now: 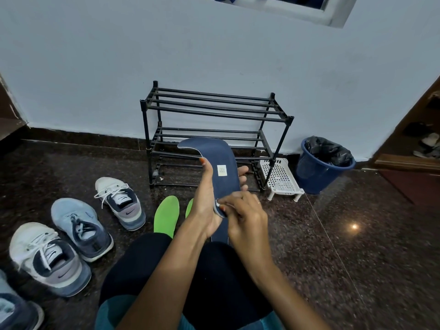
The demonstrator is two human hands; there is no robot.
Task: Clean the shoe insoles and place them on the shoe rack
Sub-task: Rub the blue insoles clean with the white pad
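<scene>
A dark blue insole (220, 160) with a small white label stands upright in front of me, its toe end curled over to the left. My left hand (207, 203) grips it from the left, thumb along its edge and fingertips showing behind it. My right hand (245, 215) pinches the insole's lower edge near the heel; something small and white shows at its fingertips. Two green insoles (166, 215) lie on the floor below my hands, the second mostly hidden by my left wrist. The black shoe rack (214, 110) stands against the wall, its shelves bare.
Several sneakers (119, 201) lie on the dark stone floor at left. A white perforated stand (281, 179) and a blue bin (321, 167) with a black liner sit right of the rack. A wooden door frame (412, 144) is at far right. My knees fill the bottom.
</scene>
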